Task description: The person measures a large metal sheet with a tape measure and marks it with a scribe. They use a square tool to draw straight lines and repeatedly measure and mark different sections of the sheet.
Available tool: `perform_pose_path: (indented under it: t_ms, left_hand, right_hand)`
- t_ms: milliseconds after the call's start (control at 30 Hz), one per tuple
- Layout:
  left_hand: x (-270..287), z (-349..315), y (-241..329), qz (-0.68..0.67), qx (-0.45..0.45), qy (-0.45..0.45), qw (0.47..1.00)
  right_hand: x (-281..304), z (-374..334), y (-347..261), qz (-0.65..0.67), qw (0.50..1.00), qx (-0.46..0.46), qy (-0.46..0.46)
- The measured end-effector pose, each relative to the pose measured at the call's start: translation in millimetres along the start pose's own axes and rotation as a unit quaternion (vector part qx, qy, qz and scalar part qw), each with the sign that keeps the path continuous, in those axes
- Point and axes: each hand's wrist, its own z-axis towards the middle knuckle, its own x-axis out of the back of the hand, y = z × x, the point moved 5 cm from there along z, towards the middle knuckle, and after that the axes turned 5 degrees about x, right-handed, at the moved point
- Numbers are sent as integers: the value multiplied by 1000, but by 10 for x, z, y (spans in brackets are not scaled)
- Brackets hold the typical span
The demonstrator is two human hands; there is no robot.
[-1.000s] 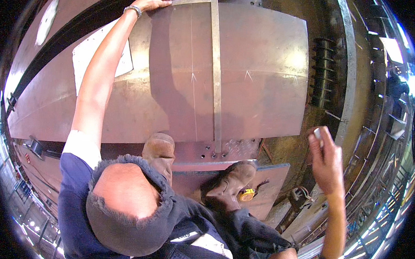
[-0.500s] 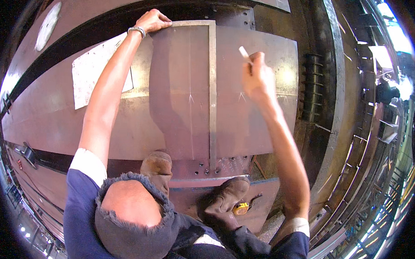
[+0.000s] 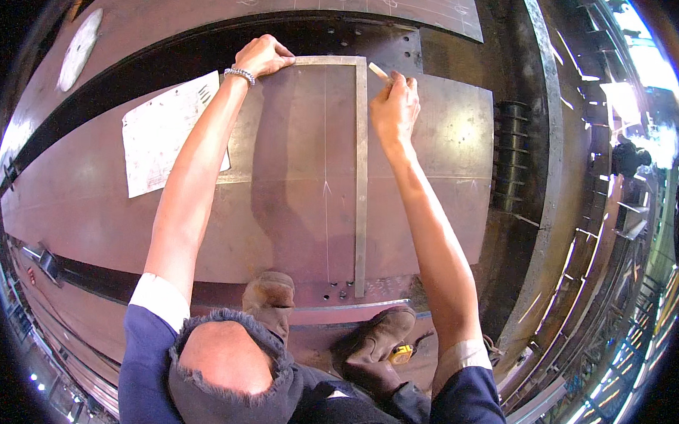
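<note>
A: Which step is in hand?

B: Marking out, as it appears. A steel square (image 3: 359,175) lies flat on the steel plate (image 3: 446,156), its long blade running from upper centre down to lower centre of the frame, its short arm along the plate's top edge. The left hand (image 3: 261,56), at upper left of centre, presses on the end of the short arm; its fingers are curled over the arm, holding it down.

A: And the right hand?

B: The right hand (image 3: 394,109), upper centre, is closed on a chalk stick (image 3: 378,70), whose tip sits just beside the outer corner of the square.

A: What does the next move call for?

B: Judged from this position, a stroke drawn down along the blade's right edge. The left hand must keep the square from shifting, and the chalk must stay touching the blade. A scribed line (image 3: 326,174) already lies left of the blade.

A: Anything else nearby?

B: A paper sheet (image 3: 170,135) lies at the left. Two boots (image 3: 269,295) and a tape measure (image 3: 400,354) sit at lower centre.
</note>
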Motion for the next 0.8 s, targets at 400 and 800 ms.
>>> perform_pose_path:
  t_ms: [400, 800]
  left_hand:
    - [54, -117, 110, -21, 5, 9, 1000]
    - [-1, -79, 64, 5, -21, 14, 1000]
  right_hand:
    - [-117, 93, -239, -72, 990, 12, -123]
    - [-30, 10, -290, -84, 982, 33, -163]
